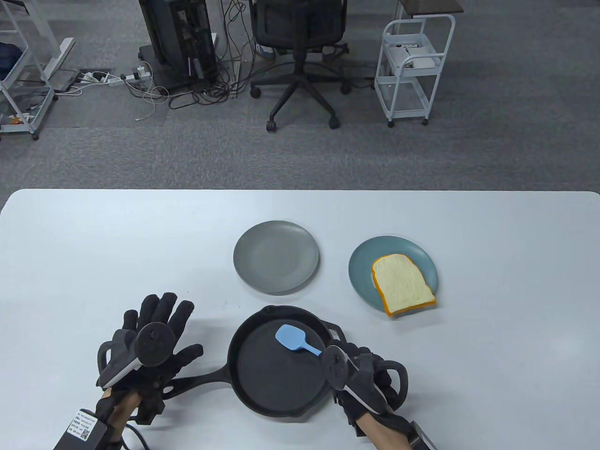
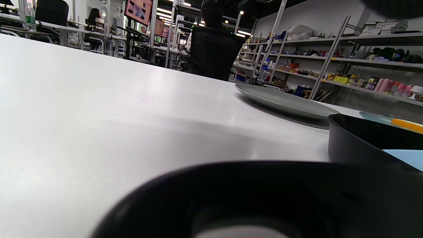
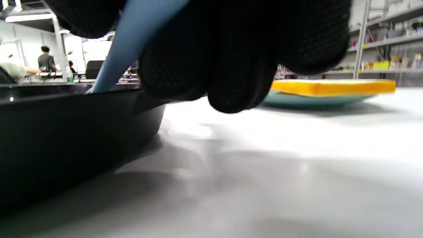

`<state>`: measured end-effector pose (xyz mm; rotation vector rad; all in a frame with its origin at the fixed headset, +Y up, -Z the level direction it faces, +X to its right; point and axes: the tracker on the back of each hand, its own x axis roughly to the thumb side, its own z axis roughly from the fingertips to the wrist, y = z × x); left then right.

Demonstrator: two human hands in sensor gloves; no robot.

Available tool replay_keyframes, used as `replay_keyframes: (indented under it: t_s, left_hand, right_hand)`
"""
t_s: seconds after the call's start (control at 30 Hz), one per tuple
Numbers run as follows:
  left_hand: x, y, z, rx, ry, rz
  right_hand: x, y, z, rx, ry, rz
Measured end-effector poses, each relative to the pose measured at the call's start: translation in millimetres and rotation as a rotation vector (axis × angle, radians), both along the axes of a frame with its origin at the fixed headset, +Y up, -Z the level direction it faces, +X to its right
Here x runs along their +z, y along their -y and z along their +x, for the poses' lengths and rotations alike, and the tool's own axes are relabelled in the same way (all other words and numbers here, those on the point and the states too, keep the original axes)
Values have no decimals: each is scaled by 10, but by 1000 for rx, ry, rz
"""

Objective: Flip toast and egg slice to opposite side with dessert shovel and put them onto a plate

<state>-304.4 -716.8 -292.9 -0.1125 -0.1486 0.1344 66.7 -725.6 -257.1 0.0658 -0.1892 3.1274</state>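
Note:
A slice of toast lies on the blue plate at the right, its near corner hanging over the rim; in the right wrist view the toast shows its orange crust. The black pan sits near the front with only the blade of the light blue dessert shovel in it. My right hand grips the shovel's handle at the pan's right rim. My left hand hovers with straight, spread fingers above the pan's long handle and holds nothing. No egg slice is in view.
An empty grey plate stands behind the pan, left of the blue plate; the left wrist view shows the grey plate beyond the pan wall. Bare white table spreads to the left. An office chair and a trolley stand on the floor beyond.

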Motion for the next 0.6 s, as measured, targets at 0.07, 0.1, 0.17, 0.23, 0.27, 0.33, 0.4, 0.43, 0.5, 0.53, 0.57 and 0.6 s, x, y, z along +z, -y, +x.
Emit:
replay_keyframes:
  t_s: [0.07, 0.1, 0.17, 0.23, 0.27, 0.33, 0.4, 0.43, 0.5, 0.53, 0.57, 0.6]
  left_hand:
    - [2, 4, 8, -13, 0, -4]
    - [1, 5, 9, -12, 1, -3]
    - [-2, 8, 11, -11, 4, -6]
    - [-3, 8, 11, -12, 4, -6]
    - [-4, 9, 11, -11, 4, -7]
    - [-6, 11, 15, -15, 4, -13]
    - [-5, 9, 19, -18, 5, -14]
    - [-6, 9, 20, -18, 7, -15]
    - [-7, 12, 22, -18, 10, -16]
    - [-7, 12, 23, -19, 10, -17]
    - [-7, 13, 25, -21, 10, -17]
    - [-6, 12, 25, -22, 10, -17]
  right_hand:
    - [16, 11, -19, 26, -16, -14]
    - [17, 11, -18, 26, -18, -18]
    - [28, -10, 3, 10, -19, -5]
    - [41, -47, 29, 9, -17, 0]
    - [49, -65, 42, 4, -17, 7]
    - [56, -94, 66, 2, -31, -22]
    - [78, -120, 96, -6, -28, -29]
    - [87, -143, 119, -16, -40, -27]
    - [104, -169, 150, -29, -44, -25]
    - [107, -177, 159, -35, -48, -22]
    - [110, -190, 175, -49, -61, -23]
    - [114, -201, 189, -59, -69, -27]
